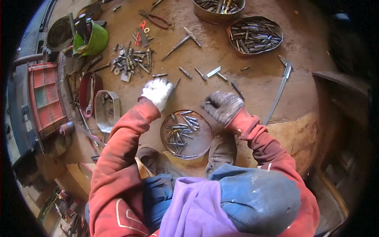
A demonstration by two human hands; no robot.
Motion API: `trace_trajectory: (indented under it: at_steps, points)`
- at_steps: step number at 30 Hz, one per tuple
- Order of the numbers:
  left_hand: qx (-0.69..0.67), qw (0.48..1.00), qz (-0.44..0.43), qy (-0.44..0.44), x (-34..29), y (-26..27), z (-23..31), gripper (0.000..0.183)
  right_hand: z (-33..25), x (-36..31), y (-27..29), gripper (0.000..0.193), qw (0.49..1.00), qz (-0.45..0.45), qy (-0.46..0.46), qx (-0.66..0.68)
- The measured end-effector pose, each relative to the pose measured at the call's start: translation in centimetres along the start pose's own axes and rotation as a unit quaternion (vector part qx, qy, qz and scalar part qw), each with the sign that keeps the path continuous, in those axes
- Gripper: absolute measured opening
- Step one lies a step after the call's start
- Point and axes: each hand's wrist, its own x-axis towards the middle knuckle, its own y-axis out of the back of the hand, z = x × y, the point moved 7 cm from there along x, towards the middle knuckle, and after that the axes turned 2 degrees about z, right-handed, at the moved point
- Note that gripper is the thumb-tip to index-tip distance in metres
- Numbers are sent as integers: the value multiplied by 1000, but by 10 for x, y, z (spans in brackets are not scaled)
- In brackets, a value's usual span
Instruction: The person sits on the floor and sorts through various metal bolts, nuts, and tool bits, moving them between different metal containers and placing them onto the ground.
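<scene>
My left hand (156, 94), in a white glove, is low over the ground with its fingers bent. A thin dark drill bit (177, 82) sticks out at its thumb side, apparently pinched. Just beyond the fingertips lies a short metal bit (160, 75). My right hand (223, 106), in a dirty grey glove, is closed; what it may hold is hidden. Beside its knuckles lies a dark bit (237, 90). Between and nearer than both hands stands a round shallow pan (201, 148) holding several shiny drill bits (183, 127).
Loose bits (185, 73), a T-handled tool (182, 44), pliers (154, 19) and a caliper (278, 89) lie beyond. A metal-parts pile (132, 61) and green bucket (96, 38) are far left. Two tins of bits, one oval (229, 34), stand at the back.
</scene>
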Motion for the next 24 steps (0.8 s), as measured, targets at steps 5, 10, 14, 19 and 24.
trace_trajectory:
  at_steps: [5,10,14,19,24]
  points:
    - [-33,988,-38,147,11,11,-21,29,17,16,6,25,999,41,30,-14]
    - [21,990,45,129,25,4,-39,24,-27,70,-38,9,979,-50,133,-143]
    - [26,983,-49,178,34,1,-42,26,-30,103,-70,20,959,-129,119,-222]
    - [-76,966,-69,236,20,-3,-63,28,-23,124,-89,27,956,-23,214,-201]
    - [-214,961,-39,171,-7,22,-43,22,-28,120,-87,19,950,-88,229,-193]
